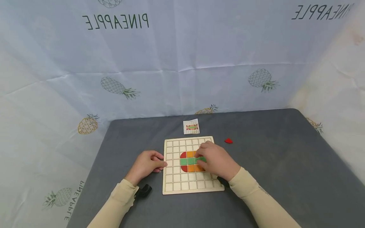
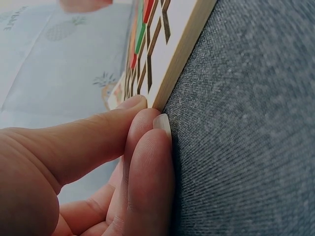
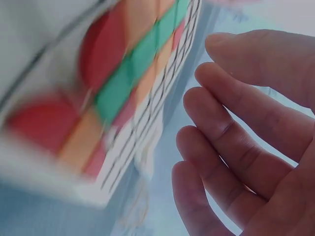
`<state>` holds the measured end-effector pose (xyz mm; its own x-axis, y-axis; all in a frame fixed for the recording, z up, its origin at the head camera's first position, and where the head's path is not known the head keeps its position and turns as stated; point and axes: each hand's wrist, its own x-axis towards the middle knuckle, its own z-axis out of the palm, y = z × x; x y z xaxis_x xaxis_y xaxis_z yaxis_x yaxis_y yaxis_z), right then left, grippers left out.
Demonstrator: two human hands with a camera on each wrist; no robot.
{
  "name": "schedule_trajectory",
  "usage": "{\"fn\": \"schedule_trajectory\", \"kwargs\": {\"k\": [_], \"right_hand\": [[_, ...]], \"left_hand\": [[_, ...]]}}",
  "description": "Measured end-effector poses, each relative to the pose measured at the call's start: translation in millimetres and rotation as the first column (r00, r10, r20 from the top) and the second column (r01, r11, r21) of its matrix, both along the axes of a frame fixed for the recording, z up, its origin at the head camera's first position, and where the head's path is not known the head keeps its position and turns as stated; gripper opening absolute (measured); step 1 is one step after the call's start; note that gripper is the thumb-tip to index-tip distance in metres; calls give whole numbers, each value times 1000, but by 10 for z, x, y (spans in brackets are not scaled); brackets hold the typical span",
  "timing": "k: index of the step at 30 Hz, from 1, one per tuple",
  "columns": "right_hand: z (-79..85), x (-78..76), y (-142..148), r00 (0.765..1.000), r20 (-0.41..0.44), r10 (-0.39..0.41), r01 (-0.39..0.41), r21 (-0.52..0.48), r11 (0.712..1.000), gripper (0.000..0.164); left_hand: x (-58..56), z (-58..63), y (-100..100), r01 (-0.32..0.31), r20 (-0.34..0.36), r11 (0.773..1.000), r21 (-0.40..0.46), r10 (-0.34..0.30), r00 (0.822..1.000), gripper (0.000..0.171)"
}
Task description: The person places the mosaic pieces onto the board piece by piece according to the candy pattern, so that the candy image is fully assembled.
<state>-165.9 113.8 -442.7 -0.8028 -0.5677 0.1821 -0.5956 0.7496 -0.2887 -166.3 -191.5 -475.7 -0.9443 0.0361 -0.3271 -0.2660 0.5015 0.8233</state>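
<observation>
A square wooden grid board (image 1: 173, 186) lies on the grey table. Its cells hold green tiles (image 1: 183, 161), orange tiles (image 1: 190, 154) and red rounded pieces (image 1: 183, 155). At the board's left edge, my left hand (image 1: 146, 165) pinches the rim, thumb on top in the left wrist view, with the fingertips (image 2: 147, 142) at the side. My right hand (image 1: 216, 160) is over the right part of the pattern and hides some pieces in the head view. In the right wrist view its fingers (image 3: 221, 128) are loosely bent, apart from the board, holding nothing.
A small white card (image 1: 191, 131) with a printed coloured pattern lies beyond the board. One loose red piece (image 1: 228, 141) is on the table to the right, behind my right hand. A pineapple-print cloth (image 1: 176, 88) hangs along the table's back edge.
</observation>
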Motion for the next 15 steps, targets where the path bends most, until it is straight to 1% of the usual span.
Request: {"fn": "schedule_trajectory", "kwargs": {"k": [5,7,10,15], "right_hand": [[77,23,442,992,38,-120,119,25,993,11],[78,61,597,988,47,-150,148,38,988,12],[49,130,771,985,59,-161,157,62,986,15],[-19,235,922,987,85,-135,129,74,989,19]], "left_hand": [[-8,3,11,-2,4,1000,-11,2,1000,28],[-11,4,16,1,3,1000,-16,-1,1000,28],[-13,11,21,-2,5,1000,-16,2,1000,28],[-11,14,34,-7,8,1000,-17,7,1000,28]]}}
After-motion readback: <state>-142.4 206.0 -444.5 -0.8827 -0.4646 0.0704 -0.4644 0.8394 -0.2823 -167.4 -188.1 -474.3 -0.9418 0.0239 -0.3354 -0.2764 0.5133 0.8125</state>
